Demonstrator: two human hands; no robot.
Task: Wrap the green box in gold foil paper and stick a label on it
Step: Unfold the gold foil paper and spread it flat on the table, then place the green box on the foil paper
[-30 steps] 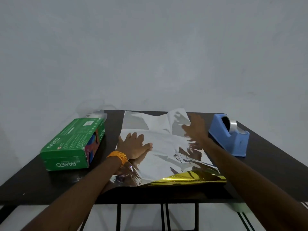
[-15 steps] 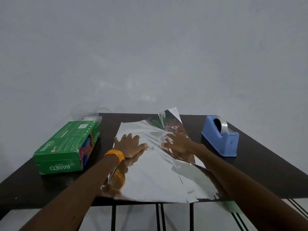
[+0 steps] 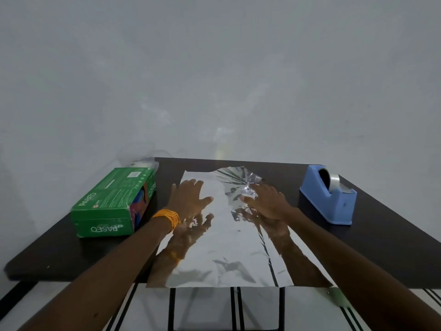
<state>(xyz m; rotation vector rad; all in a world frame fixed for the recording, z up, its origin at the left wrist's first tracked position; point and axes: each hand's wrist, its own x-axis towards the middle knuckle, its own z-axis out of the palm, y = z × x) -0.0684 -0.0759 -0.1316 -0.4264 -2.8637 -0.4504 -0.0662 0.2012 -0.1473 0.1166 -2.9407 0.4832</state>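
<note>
The foil sheet (image 3: 224, 247) lies spread on the dark table (image 3: 370, 254), its silver side up, its near edge hanging slightly over the table's front edge. My left hand (image 3: 189, 199) presses flat on the sheet's far left part, fingers spread, an orange bangle on the wrist. My right hand (image 3: 268, 201) lies flat on the far right part, beside a crumpled far corner. The green box (image 3: 112, 201) lies on its side at the table's left, apart from the foil. No label is visible.
A blue tape dispenser (image 3: 328, 194) with a roll of clear tape stands at the table's right, near the far edge. A pale wall rises directly behind the table. Below the front edge are dark table legs and a striped floor.
The curled near edge with its gold underside has been laid out, so the sheet now lies flat. Both hands slid toward the sheet's far end, the raised far corner pressed lower.
</note>
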